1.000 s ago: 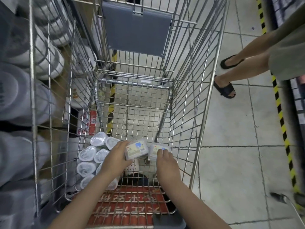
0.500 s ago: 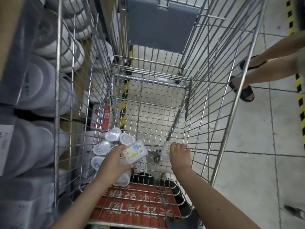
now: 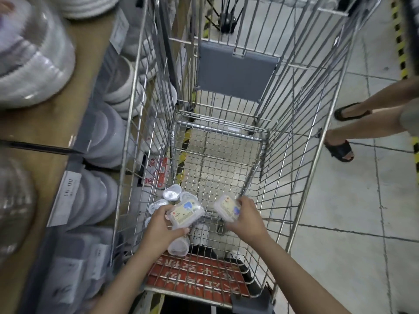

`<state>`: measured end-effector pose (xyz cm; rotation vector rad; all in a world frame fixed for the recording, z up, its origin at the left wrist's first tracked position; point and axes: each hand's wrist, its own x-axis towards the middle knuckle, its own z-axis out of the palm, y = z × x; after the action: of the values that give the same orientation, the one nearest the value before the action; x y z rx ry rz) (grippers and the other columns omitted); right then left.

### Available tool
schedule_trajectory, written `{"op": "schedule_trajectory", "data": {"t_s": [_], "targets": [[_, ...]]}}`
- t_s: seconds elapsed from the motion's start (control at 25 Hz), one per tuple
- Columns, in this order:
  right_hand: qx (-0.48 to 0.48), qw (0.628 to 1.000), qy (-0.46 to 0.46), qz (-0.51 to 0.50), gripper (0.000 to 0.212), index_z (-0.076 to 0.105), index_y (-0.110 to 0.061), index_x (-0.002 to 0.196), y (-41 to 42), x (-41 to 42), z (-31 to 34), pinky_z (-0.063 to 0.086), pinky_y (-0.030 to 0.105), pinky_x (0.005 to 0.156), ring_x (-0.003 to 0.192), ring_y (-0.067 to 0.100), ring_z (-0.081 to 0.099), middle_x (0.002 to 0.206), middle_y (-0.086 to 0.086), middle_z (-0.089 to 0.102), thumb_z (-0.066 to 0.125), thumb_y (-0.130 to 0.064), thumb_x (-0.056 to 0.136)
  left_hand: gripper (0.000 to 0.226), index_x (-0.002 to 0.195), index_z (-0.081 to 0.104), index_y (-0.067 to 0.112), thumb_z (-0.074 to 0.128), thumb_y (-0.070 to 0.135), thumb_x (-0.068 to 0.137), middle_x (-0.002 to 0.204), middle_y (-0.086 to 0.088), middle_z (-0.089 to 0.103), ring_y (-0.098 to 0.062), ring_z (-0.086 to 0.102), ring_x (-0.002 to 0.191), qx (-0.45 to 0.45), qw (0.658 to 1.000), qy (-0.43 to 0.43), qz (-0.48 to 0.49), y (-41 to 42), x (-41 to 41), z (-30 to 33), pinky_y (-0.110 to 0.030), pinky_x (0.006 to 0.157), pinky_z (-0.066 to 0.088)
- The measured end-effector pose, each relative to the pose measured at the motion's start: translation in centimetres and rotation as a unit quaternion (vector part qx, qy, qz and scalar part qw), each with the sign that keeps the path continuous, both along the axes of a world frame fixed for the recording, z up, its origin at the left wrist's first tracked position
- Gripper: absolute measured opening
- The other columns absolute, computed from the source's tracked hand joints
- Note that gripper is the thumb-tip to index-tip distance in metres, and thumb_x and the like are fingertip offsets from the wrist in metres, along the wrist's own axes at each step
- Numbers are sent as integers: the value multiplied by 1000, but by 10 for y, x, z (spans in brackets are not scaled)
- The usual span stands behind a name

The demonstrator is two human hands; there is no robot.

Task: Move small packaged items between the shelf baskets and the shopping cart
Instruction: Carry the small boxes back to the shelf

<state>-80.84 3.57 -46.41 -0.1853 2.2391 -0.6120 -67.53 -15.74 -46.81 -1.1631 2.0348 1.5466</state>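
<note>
Inside the shopping cart (image 3: 301, 141), above its wire floor, the left hand (image 3: 162, 225) and right hand (image 3: 246, 220) each grip a packaged box (image 3: 184, 211), seemingly light, stiff and slick, best held by its edges.

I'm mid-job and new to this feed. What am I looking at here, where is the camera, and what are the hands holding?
There is no machine: a person wears one camera on the head, looking down at their own bare hands. Both reach into a wire shopping cart. The left hand grips a clear labelled box; the right hand grips a second clear box. More small clear containers lie in the cart's near left corner. Shelves of stacked white tubs stand on the left. Another person's sandalled feet are on the right.
</note>
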Motion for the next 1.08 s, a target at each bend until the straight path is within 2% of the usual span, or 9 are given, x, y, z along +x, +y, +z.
{"op": "schedule_trajectory", "data": {"t_s": [0.08,0.16,0.24,0.4,0.52,0.64,0.84,0.96,1.08], "targets": [[-49,998,-25,-32,71,41,-18,124,6,2,33,56,21,56,86,12,62,112,-1,50,81,-13,65,65,120,47,19,82,2,67,107,6,59,-13,63,91,28,998,23,44,3,4,31,-30,72,55],[-93,994,-48,-38,73,40,-20,127,16,4,65,54,18,52,78,11,65,113,0,53,81,-9,67,68,120,47,22,81,-1,66,109,0,62,-19,66,92,44,994,50,83,5,12,58,-40,75,57],[-141,987,-63,-44,69,42,-19,125,25,5,99,52,16,52,75,7,64,112,-1,57,80,-5,69,70,119,47,22,83,-1,63,110,-4,63,-20,65,90,42,990,73,110,7,20,88,-37,72,56],[-233,965,-108,-55,68,48,-21,123,40,8,150,56,23,65,89,13,66,106,0,64,80,1,68,68,116,48,19,81,-9,63,109,-3,64,-7,65,84,58,971,145,181,23,43,154,-18,62,52],[-296,945,-142,-5,68,49,-30,124,48,19,179,57,33,80,98,18,66,111,0,67,81,-5,69,75,117,49,24,86,1,56,109,-7,67,-15,68,92,90,948,196,235,54,79,202,-25,69,56],[-351,921,-167,38,58,54,-33,121,63,36,203,57,34,79,95,18,67,109,1,68,77,-5,75,94,121,51,22,92,23,37,111,-11,69,-26,68,95,120,917,246,289,99,115,237,-36,71,56],[-379,889,-222,132,58,55,-28,123,91,69,229,54,28,73,98,23,65,113,3,67,78,-18,71,104,120,55,23,98,25,25,110,-14,69,-22,68,81,156,817,344,436,179,176,266,-29,62,54],[-369,877,-244,188,50,57,-28,121,94,97,238,54,29,72,99,27,64,114,3,66,76,-10,78,90,122,55,22,91,4,42,111,-11,70,-24,67,91,131,775,357,505,226,222,276,-31,69,53],[-361,860,-266,244,46,58,-29,118,84,136,245,53,33,70,92,26,63,110,5,66,66,0,83,77,119,57,22,75,-11,52,113,-11,68,-24,64,92,86,718,358,591,265,276,277,-32,65,49]]}}
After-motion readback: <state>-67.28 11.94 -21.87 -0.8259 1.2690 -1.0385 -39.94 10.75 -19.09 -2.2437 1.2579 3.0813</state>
